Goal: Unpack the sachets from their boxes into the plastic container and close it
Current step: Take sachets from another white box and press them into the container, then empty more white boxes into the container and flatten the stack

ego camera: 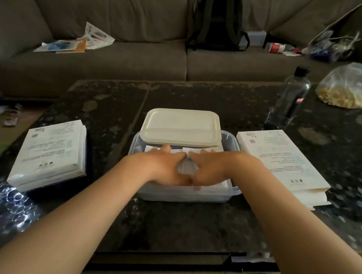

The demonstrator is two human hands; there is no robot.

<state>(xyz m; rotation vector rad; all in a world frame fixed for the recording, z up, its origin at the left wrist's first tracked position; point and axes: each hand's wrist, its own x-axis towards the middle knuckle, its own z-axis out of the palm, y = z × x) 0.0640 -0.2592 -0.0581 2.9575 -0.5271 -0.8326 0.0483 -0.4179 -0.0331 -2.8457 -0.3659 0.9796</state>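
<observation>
The left hand [168, 166] and the right hand [209, 168] pressed flat, straight fingers on the sachets [185, 170] inside the plastic container [181, 197], so packing looked nearly done, but the lid [182, 126] only rested loose across the container's far side, not yet shut.

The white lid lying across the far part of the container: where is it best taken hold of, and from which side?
Probably grip the lid by its two short ends, coming from left and right together. It is wide and flat, and both ends stand clear, while its near edge lies close over the sachets.
</observation>
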